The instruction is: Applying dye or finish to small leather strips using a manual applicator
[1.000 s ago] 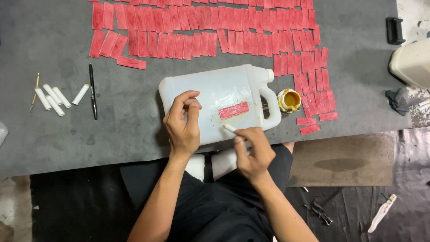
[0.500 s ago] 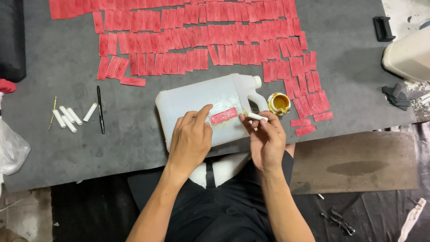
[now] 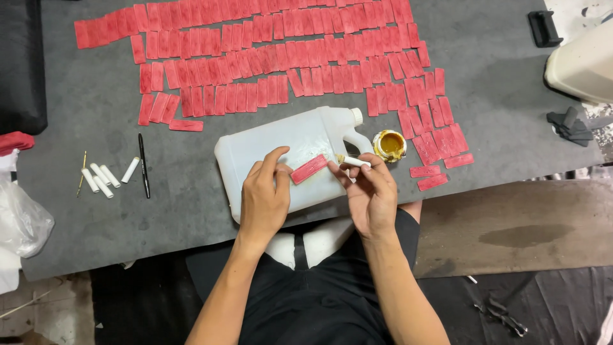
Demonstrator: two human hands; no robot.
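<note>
We count one white plastic jug [image 3: 281, 144] lying on its side on the grey mat [image 3: 498, 76], its capped neck and handle pointing right, and one red strip [image 3: 309, 169] lying slantwise on its flat upper face. The rest of the red strips [image 3: 274, 57] are spread over the mat in about four ragged rows above the jug and a cluster running down its right side; there are far too many, and too tightly packed, for us to give a sure number. Our left hand [image 3: 263, 201] lies flat on the jug, the fingers loosely bent, with thumb and forefinger closing on the lower left end of the strip and pressing it to the plastic. Our right hand [image 3: 370, 195] is closed around one thin white stick [image 3: 353, 161], pinched between thumb and fingers, with its tip just beside the upper right end of the strip; whether the tip touches it we cannot tell. Just right of the jug's handle stands one small open tin [image 3: 389, 145] holding a yellowish-brown paste. At the left of the mat lie four short white sticks [image 3: 105, 179], one thin yellowish stick [image 3: 82, 172] and one black pen [image 3: 143, 165], well apart from both hands.
</note>
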